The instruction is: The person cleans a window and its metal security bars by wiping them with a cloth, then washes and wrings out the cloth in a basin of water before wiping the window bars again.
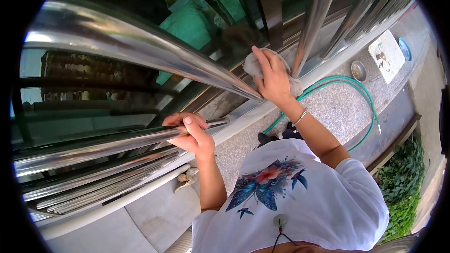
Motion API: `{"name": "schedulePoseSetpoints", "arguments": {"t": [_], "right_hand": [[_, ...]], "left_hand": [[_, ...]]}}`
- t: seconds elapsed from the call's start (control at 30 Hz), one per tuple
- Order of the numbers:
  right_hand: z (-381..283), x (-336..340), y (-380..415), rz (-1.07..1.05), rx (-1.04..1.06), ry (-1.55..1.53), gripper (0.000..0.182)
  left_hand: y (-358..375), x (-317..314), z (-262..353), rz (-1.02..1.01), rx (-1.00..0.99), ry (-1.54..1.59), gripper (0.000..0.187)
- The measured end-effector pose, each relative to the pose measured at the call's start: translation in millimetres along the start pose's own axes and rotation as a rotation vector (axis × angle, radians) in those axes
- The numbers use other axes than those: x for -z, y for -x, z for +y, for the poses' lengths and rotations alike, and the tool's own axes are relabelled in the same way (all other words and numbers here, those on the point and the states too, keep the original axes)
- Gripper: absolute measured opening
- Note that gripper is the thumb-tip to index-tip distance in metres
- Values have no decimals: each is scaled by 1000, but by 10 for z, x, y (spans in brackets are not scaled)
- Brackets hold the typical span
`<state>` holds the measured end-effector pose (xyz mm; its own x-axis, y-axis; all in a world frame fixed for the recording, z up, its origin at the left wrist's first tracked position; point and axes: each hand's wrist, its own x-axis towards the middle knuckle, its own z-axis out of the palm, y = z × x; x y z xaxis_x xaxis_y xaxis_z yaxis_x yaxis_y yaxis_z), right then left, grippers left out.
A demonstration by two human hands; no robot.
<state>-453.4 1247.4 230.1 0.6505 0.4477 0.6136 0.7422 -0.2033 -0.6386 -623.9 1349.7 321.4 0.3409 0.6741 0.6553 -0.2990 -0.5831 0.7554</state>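
Observation:
My left hand (192,133) is closed around a shiny metal bar (103,147) of the window railing, thumb on the near side. A greyish cloth (253,67) is bunched under my right hand (274,77), whose fingers press it in the gap between two bars. One of these is the thick, polished bar (154,49) to its left; the other is an upright bar (315,18) to its right. Behind the railing is a dark window pane (117,107) with reflections, and green fabric (187,23) shows through the glass. Part of the cloth is hidden by my right hand.
A green hose (370,98) curls over the speckled stone ledge (335,107) on the right. Beyond it are a metal bowl (358,71), a white board (386,56) with small items, and a blue basin (405,49). Leafy plants (401,178) grow lower right.

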Motion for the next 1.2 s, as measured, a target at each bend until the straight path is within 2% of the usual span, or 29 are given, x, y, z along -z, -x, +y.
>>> {"name": "schedulePoseSetpoints", "arguments": {"t": [0.1, 0.2, 0.3, 0.7, 1.13, 1.2], "right_hand": [[9, -17, 35, -75, -19, 54, 72], [57, -22, 58, -63, 48, 50, 73], [8, -28, 49, -22, -20, 24, 71], [55, -51, 96, -50, 1, 84, 61], [26, -23, 83, -29, -4, 112, 66], [6, -16, 84, -91, -119, 26, 52]], "left_hand": [[-2, -14, 18, -12, -7, -16, 16], [11, -21, 14, 12, 15, 2, 18], [8, -27, -1, 27, 23, 20, 21], [17, -29, 6, 17, 19, 15, 19], [13, -31, -7, 17, 17, 35, 18], [14, -31, -8, 20, 22, 43, 18]]}}
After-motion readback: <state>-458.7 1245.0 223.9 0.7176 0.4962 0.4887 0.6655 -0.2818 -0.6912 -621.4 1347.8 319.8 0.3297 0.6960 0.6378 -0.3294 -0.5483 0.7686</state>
